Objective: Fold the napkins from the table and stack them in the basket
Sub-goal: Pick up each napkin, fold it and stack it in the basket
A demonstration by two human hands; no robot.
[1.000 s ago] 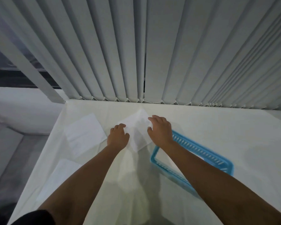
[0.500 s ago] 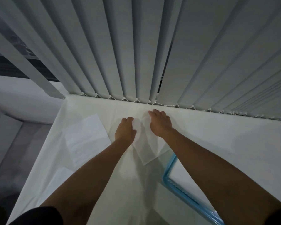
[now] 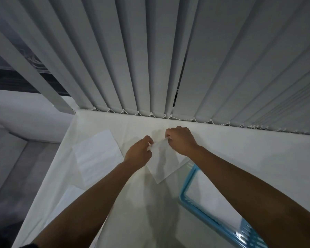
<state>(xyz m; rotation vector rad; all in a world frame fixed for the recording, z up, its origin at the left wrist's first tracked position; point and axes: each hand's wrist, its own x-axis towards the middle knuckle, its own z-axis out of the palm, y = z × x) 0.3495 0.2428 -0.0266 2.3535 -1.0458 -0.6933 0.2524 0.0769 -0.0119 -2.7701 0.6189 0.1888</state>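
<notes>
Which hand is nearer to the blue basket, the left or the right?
The right hand. It pinches the napkin up and left of the blue basket rim. The left hand pinches the same napkin farther left, away from the basket.

A single head-worn view is given, looking forward and down over both forearms; the white table (image 3: 240, 151) is seen from above at close range, running away to the vertical blinds (image 3: 150, 59) faced across its far edge; the floor (image 3: 16, 172) is caught at the left.
</notes>
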